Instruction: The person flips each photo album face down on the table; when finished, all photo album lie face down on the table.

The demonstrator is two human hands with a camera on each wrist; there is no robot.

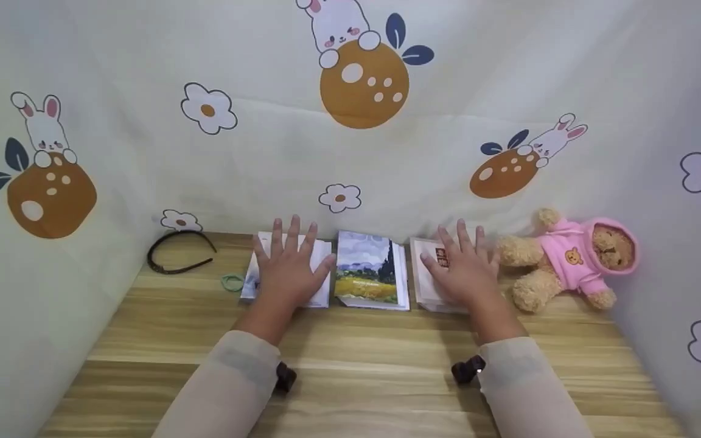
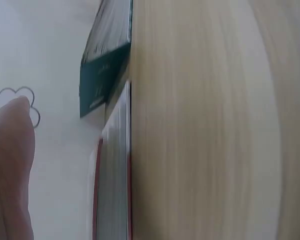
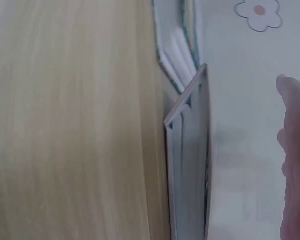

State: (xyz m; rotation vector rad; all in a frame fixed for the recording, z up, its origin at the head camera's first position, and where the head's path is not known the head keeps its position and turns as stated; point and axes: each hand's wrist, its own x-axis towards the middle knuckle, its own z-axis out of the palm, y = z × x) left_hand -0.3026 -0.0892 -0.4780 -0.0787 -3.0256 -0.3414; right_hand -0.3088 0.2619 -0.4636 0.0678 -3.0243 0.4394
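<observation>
Three books are lined up along the back of the table. Over the left, pale-covered book (image 1: 317, 293) my left hand (image 1: 289, 267) is spread with straight fingers, covering much of it. My right hand (image 1: 465, 267) is likewise spread over the right book (image 1: 428, 291), cream with a dark red label. Between the hands lies the middle book (image 1: 364, 267), with a painted landscape cover. In the left wrist view the thumb (image 2: 12, 170) shows beside the left book's red-edged pages (image 2: 112, 185). The right wrist view shows the right book (image 3: 189, 170) edge-on, its cover slightly lifted.
A pink-hooded teddy bear (image 1: 572, 258) lies at the right, close to the right hand. At the left are a black headband (image 1: 162, 267) and a green hair tie (image 1: 232, 281). A printed cloth (image 1: 265, 164) hangs behind and at both sides of the wooden table (image 1: 375, 371).
</observation>
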